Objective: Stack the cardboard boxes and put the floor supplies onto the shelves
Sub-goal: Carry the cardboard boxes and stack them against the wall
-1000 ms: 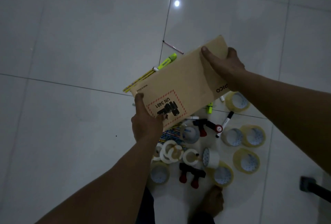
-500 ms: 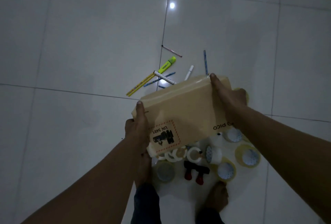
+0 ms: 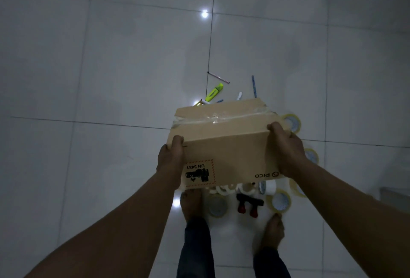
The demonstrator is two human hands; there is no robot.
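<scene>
I hold a brown cardboard box [image 3: 226,144] in the air above the floor, its top sealed with clear tape, a red-bordered "UN 3481" label and "PICO" print facing me. My left hand [image 3: 170,162] grips its left edge, thumb on the top corner. My right hand [image 3: 286,149] grips its right edge. Beneath the box lie floor supplies: several clear tape rolls [image 3: 278,201], white tape rings [image 3: 226,190], a red-and-black clamp [image 3: 248,204], a yellow highlighter [image 3: 214,92] and pens [image 3: 254,85]. The box hides most of them.
White glossy floor tiles [image 3: 111,66] stretch all around, with ceiling-light reflections. My bare feet [image 3: 190,202] stand close beside the tape rolls. A dark object's edge [image 3: 395,193] shows at the far right.
The box has tipped from a steep tilt to nearly level and come closer to my body, now covering more of the supplies. Both hands stayed on its edges.
</scene>
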